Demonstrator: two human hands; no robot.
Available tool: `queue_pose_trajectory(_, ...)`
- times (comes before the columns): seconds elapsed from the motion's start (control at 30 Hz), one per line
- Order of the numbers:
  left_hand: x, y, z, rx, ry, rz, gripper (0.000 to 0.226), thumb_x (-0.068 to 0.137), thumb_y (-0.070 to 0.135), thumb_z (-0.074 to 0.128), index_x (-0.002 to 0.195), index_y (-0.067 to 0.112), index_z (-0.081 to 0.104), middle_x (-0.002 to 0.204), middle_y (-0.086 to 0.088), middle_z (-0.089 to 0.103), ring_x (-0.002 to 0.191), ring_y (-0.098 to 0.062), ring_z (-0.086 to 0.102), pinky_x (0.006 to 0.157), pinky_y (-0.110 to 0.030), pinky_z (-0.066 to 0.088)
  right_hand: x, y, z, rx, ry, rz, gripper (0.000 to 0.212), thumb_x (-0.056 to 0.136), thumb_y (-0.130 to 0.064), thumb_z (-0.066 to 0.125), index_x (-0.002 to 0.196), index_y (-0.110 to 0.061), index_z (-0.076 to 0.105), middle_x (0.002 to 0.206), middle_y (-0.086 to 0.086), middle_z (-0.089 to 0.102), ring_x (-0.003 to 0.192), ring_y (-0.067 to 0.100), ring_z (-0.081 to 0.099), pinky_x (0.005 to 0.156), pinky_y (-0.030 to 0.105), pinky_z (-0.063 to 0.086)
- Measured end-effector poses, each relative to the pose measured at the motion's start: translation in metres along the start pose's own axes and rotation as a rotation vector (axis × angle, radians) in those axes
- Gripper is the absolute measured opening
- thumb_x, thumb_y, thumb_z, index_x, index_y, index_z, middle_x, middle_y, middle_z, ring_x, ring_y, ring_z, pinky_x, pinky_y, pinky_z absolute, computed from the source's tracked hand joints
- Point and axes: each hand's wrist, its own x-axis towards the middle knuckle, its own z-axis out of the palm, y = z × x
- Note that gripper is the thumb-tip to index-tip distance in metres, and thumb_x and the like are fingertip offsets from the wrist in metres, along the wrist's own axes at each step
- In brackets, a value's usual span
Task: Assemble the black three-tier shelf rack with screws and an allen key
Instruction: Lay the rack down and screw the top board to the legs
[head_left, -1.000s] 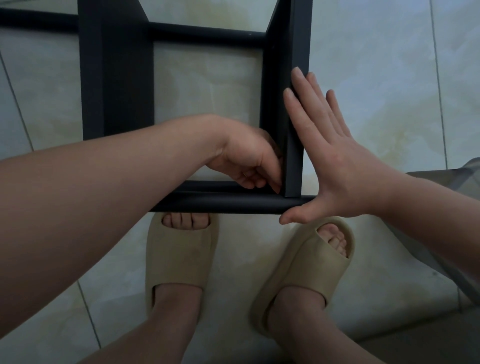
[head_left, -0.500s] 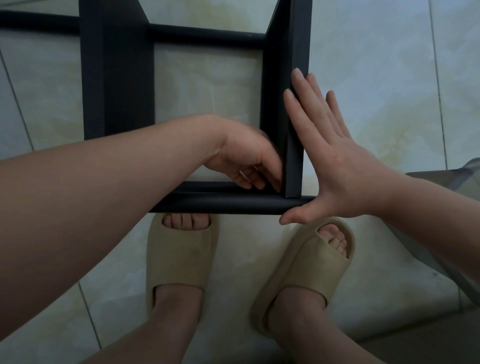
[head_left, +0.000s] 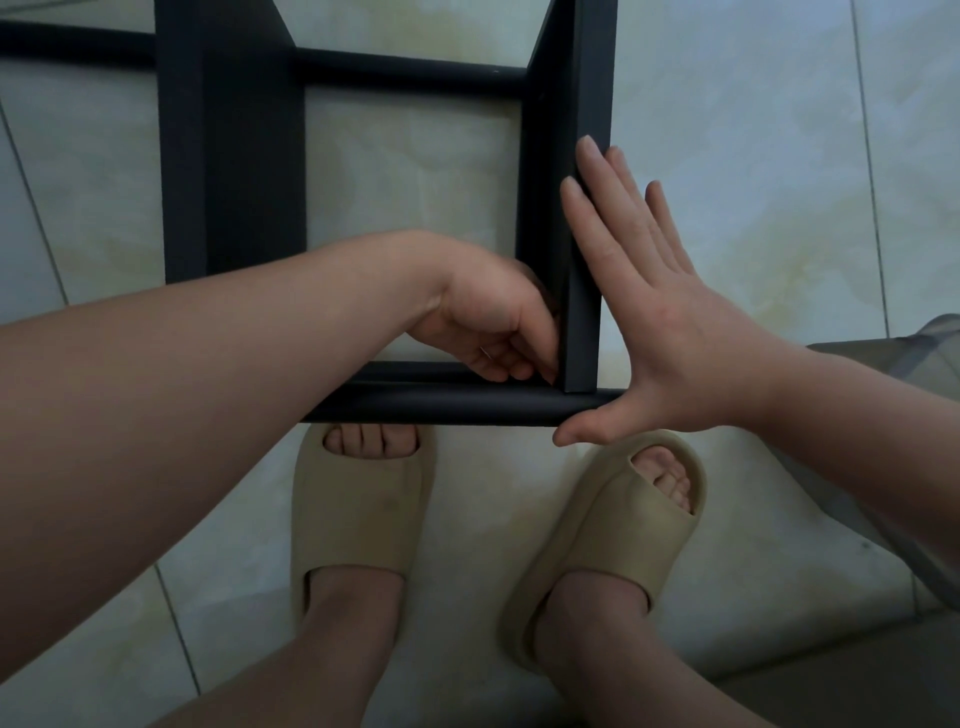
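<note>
Pale tiled floor (head_left: 727, 156); rack (head_left: 228, 156) rests on it. Left hand (head_left: 498, 332) curled into the inner corner, pinching a metal sliver, likely the key (head_left: 485, 352). Right hand (head_left: 660, 332) flat, fingers straight, bracing the post (head_left: 587, 260). Step: tightening corner screw. Next: short turns, post held square.

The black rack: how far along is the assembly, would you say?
Done: the black frame already has uprights joined by cross bars. In hand: the left hand pinches a small metal tool, probably the allen key, at the near right corner, while the right hand presses flat against that upright. Left: no shelf boards show yet.
</note>
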Motion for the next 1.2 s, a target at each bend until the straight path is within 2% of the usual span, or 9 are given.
queue_pose_trajectory(0.2,-0.0028,-0.0002,-0.0044,0.003,-0.001,0.001,0.013,0.087,0.001,0.064,0.087,0.014,0.067,0.076,0.001,0.065,0.075,-0.013,0.057,0.077,-0.028,0.046,0.0027,-0.0008,0.0005,0.008,0.002,-0.005,0.145,0.067,-0.086,0.065,0.159,0.003,-0.002,0.167,0.023,-0.014,0.154,0.037,-0.018,0.124,0.060,-0.005)
queue_pose_trajectory(0.33,-0.0044,-0.0037,-0.0068,-0.015,-0.025,-0.020,0.012,0.091,0.010,0.061,0.089,0.018,0.070,0.079,0.005,0.070,0.081,-0.015,0.058,0.085,-0.032,0.044,0.0040,-0.0010,0.0008,0.013,0.006,-0.006,0.145,0.067,-0.087,0.065,0.159,0.003,-0.002,0.167,0.023,-0.014,0.154,0.037,-0.018,0.124,0.060,-0.006)
queue_pose_trajectory(0.5,-0.0034,-0.0044,-0.0063,0.021,-0.013,-0.020,0.016,0.090,0.012,0.064,0.079,0.020,0.072,0.076,0.005,0.071,0.076,-0.013,0.057,0.079,-0.029,0.046,0.0042,-0.0012,0.0009,0.016,0.004,-0.005,0.145,0.067,-0.088,0.063,0.160,0.002,-0.003,0.167,0.022,-0.014,0.154,0.036,-0.019,0.124,0.060,-0.005)
queue_pose_trajectory(0.6,-0.0019,-0.0045,-0.0056,0.029,-0.003,-0.011,0.014,0.090,0.008,0.064,0.082,0.018,0.070,0.074,0.004,0.071,0.072,-0.012,0.057,0.075,-0.027,0.046,0.0044,-0.0016,0.0010,0.018,0.000,0.005,0.145,0.066,-0.088,0.063,0.160,0.001,-0.003,0.167,0.022,-0.014,0.154,0.035,-0.019,0.124,0.061,-0.003)
queue_pose_trajectory(1.1,-0.0053,-0.0061,-0.0071,-0.011,-0.013,0.021,0.017,0.088,0.001,0.063,0.086,0.017,0.066,0.073,0.005,0.067,0.074,-0.011,0.057,0.076,-0.026,0.046,0.0058,-0.0033,0.0002,0.035,0.003,0.003,0.143,0.067,-0.087,0.062,0.160,0.001,-0.002,0.167,0.022,-0.014,0.154,0.033,-0.020,0.124,0.060,-0.004)
queue_pose_trajectory(1.2,-0.0065,-0.0070,-0.0087,-0.014,-0.009,0.020,0.016,0.087,0.004,0.065,0.086,0.020,0.067,0.078,0.006,0.068,0.081,-0.013,0.058,0.083,-0.030,0.046,0.0060,-0.0034,0.0001,0.038,0.002,0.003,0.144,0.067,-0.087,0.062,0.160,0.001,-0.003,0.167,0.022,-0.014,0.154,0.033,-0.020,0.125,0.059,-0.005)
